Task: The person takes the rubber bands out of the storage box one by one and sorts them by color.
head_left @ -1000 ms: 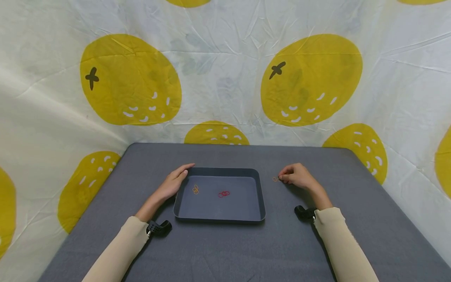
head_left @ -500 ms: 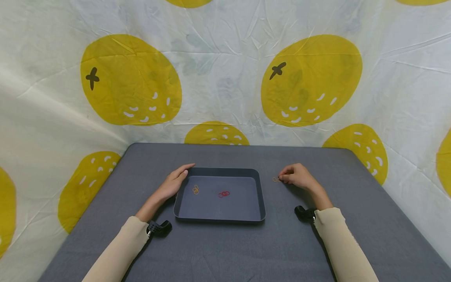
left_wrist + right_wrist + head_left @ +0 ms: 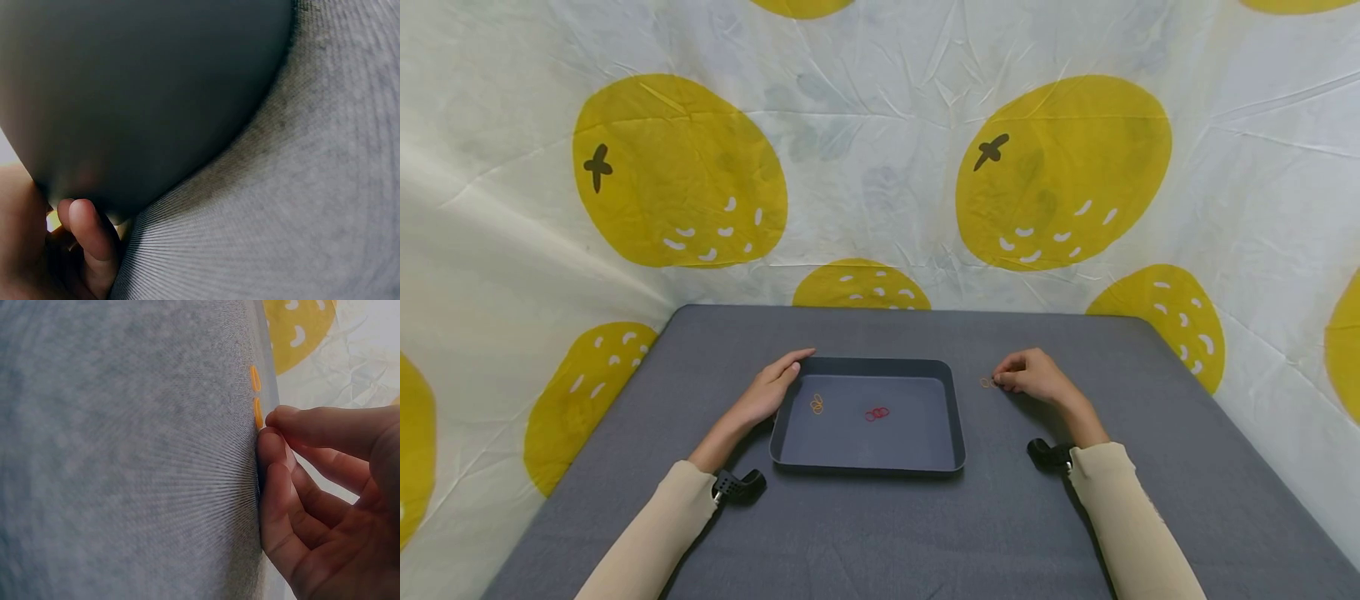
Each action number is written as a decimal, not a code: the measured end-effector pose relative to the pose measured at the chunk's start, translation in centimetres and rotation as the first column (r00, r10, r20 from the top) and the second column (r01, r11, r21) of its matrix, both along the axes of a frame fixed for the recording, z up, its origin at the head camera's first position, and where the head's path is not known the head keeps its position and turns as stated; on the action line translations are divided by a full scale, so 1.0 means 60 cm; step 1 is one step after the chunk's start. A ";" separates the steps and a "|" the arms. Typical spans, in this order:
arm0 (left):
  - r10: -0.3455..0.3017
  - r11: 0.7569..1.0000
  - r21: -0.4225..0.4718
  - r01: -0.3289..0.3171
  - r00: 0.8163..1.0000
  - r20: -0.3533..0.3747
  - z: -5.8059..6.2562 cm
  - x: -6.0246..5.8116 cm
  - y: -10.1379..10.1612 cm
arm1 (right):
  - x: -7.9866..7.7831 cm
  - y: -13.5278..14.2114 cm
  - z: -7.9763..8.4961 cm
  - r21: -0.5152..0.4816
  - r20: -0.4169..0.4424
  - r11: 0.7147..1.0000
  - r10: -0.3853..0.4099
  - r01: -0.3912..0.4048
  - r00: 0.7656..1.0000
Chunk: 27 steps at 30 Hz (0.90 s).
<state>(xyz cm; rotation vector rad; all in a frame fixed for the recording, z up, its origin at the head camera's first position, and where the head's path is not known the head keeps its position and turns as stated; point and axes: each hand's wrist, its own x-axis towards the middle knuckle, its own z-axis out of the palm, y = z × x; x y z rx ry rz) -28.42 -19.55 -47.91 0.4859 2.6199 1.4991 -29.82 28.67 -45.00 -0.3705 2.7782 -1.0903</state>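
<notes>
A shallow dark grey tray (image 3: 868,458) lies on the table, and my left hand (image 3: 767,388) holds it at its far left corner. In the left wrist view, curled fingers (image 3: 90,228) show against the tray's outer side. Inside the tray, small orange rubber bands (image 3: 816,404) lie in a cluster on the left, with red rubber bands (image 3: 877,413) overlapping near the middle. Right of the tray, my right hand (image 3: 1033,375) is down at the tabletop, thumb and forefinger pinching at an orange rubber band (image 3: 258,414). Another orange rubber band (image 3: 255,378) lies just beyond it.
Grey cloth covers the table (image 3: 880,542). A white curtain (image 3: 880,167) printed with yellow fruit hangs behind the table and along its sides. Black wrist cameras (image 3: 741,486) sit at both cuffs, close above the cloth.
</notes>
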 end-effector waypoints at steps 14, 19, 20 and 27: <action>-0.014 1.000 0.002 0.014 1.000 -0.003 -0.003 -0.002 -0.002 | -0.003 0.002 0.002 -0.015 0.020 1.000 0.005 -0.005 1.000; -0.014 1.000 0.001 0.014 1.000 -0.006 -0.004 -0.002 -0.003 | -0.001 0.003 0.003 -0.020 0.031 1.000 -0.004 0.005 1.000; -0.013 1.000 0.001 0.013 1.000 -0.005 -0.004 -0.002 -0.002 | 0.000 0.002 0.004 -0.023 0.032 1.000 -0.005 0.006 0.999; -0.007 1.000 0.005 0.007 1.000 -0.006 -0.003 -0.003 0.000 | 0.004 0.002 0.013 -0.051 0.026 0.999 0.003 -0.002 1.000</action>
